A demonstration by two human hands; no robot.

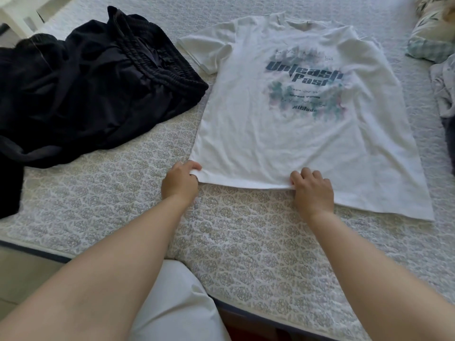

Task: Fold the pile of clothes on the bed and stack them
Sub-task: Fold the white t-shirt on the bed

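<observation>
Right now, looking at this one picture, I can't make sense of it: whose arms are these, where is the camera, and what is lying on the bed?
There is no machine here. A person wears a wide-angle camera on the head, so you look down along their own bare arms. On the patterned quilted bedspread lies a white printed T-shirt, spread flat, print up. The left hand pinches the near hem at its left corner; the right hand grips the same hem further along. Left of the shirt is a rumpled heap of black clothing with an elastic waistband, not yet folded. More crumpled pale fabric shows at the right edge.
</observation>
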